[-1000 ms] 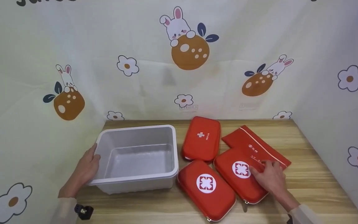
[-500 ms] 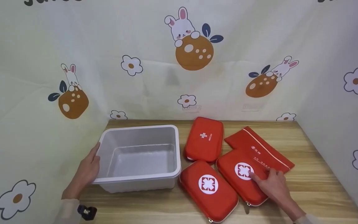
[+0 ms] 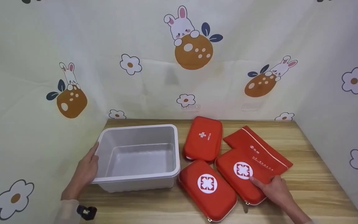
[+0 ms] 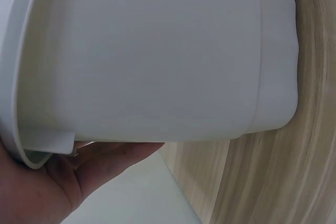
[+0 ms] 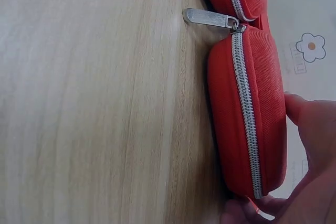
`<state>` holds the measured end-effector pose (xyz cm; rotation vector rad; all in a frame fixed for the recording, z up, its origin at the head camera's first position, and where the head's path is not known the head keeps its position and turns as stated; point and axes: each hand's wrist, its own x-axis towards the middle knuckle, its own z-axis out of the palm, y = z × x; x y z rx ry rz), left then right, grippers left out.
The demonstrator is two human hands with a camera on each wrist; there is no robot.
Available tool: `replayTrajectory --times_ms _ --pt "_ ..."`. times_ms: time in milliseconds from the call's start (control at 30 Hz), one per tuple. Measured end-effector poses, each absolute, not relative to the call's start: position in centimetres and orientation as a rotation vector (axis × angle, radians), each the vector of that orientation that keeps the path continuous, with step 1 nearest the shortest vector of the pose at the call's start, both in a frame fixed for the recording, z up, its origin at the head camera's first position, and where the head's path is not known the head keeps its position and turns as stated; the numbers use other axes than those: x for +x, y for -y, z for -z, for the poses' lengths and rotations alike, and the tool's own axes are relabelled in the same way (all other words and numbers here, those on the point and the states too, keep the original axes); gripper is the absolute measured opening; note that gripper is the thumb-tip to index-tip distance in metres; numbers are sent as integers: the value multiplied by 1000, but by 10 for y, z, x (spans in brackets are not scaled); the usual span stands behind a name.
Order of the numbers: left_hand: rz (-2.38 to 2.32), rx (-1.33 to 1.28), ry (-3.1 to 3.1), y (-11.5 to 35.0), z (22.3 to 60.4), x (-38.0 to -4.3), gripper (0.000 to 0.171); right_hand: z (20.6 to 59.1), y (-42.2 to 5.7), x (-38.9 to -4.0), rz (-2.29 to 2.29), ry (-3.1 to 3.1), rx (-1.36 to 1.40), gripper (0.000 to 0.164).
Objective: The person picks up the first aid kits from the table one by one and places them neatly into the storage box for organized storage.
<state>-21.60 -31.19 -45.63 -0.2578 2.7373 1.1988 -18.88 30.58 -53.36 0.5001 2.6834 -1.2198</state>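
Note:
My left hand (image 3: pixel 85 168) grips the left side of a light grey plastic tub (image 3: pixel 138 179), thumb at the rim and fingers along the outer wall in the left wrist view. On the right, my right hand (image 3: pixel 277 189) holds a red zippered first aid case (image 3: pixel 233 160) with a white round emblem. Its thumb presses on the lid, while the fingers reach round the right edge, low by the table in the right wrist view. That case (image 5: pixel 247 114) lies flat, its silver zipper facing the wrist camera. Beneath it, a flat red pouch (image 3: pixel 259 149) sticks out.
Beside the held case lies a similar red case (image 3: pixel 208 199) with the same emblem. Behind that one rests another red first aid case (image 3: pixel 204 137) with a small cross. A cloth printed with rabbits and flowers (image 3: pixel 154 87) walls the wooden table (image 3: pixel 312 183) at the back and sides.
My right hand's fingers have slid from over the pouch down to the case's right edge, the thumb staying on the lid. The left hand keeps its grip on the tub.

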Motion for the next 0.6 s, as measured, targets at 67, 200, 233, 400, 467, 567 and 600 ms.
replayTrajectory --times_ms 67,200,233,400,467,567,600 --pt "-1188 -260 -2747 312 456 -216 57 533 -306 -188 1233 -2659 473 99" --pt "-1160 -238 -2784 313 456 -217 57 531 -307 -188 1224 -2672 441 91" --pt "-1151 -233 -2796 313 456 -217 57 530 -307 -188 1220 -2678 440 90" --pt "-1148 -226 -2805 312 455 -216 57 531 -307 -187 1279 -2653 455 91" --pt "-1153 -227 -2806 312 455 -215 57 531 -305 -187 1309 -2653 462 92" --pt "-1168 -233 -2799 313 456 -216 57 528 -302 -186 1338 -2653 484 96" --pt "-1171 -234 -2794 313 456 -216 57 527 -301 -186 1344 -2648 496 99"
